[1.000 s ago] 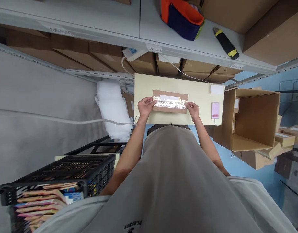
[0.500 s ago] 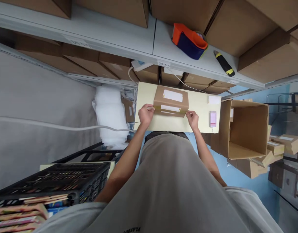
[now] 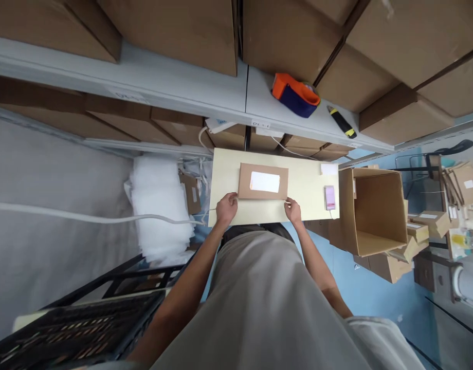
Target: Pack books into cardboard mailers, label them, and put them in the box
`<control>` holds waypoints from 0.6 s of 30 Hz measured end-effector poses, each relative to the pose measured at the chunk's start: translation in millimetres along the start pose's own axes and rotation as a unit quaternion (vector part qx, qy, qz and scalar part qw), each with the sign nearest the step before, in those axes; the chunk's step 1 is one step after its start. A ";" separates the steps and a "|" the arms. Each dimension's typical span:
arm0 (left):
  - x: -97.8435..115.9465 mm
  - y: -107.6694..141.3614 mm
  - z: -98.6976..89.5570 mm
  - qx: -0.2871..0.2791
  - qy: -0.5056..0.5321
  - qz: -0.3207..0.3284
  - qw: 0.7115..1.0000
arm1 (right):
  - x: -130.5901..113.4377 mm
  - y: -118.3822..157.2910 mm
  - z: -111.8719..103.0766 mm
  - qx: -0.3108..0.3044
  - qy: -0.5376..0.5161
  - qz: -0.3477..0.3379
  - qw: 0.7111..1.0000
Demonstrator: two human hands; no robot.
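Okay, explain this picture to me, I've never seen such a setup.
There is no robot here: a person works with bare hands, and a camera on their head looks forward and down. On the pale tabletop lies a brown box with a white label facing up. The left hand and right hand are at its two near corners; whether they grip it is unclear. A phone-like device lies to the right. An open carton stands beyond the table's right end.
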State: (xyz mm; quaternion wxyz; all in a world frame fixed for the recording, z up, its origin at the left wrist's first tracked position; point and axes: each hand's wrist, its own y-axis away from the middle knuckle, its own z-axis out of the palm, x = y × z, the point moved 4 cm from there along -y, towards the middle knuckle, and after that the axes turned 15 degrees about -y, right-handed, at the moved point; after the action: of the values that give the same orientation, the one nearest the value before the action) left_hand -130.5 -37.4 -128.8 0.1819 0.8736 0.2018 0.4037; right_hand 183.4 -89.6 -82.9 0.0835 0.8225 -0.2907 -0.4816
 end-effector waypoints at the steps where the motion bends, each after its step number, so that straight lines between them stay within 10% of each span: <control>1: 5.8 -7.6 -4.8 0.016 0.018 0.013 1.000 | -8.6 -4.2 -6.0 0.015 0.006 -0.011 1.000; 5: 59.8 -33.5 -25.6 0.072 0.073 0.086 0.991 | -79.6 -32.6 -41.5 0.082 0.063 -0.149 0.983; 11: 199.1 -23.9 -67.9 0.124 0.165 0.272 0.940 | -258.1 -83.3 -78.7 0.139 0.168 -0.408 0.886; 18: 263.0 29.0 -105.9 0.165 0.205 0.340 0.903 | -366.0 -126.1 -58.9 0.101 0.315 -0.334 0.883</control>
State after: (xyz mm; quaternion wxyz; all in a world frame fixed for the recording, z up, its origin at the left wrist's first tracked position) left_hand -51.1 85.6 115.8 -0.1590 0.8043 -0.0112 0.5724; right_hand 148.7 209.5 167.4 -0.0792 0.9832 -0.0042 -0.1646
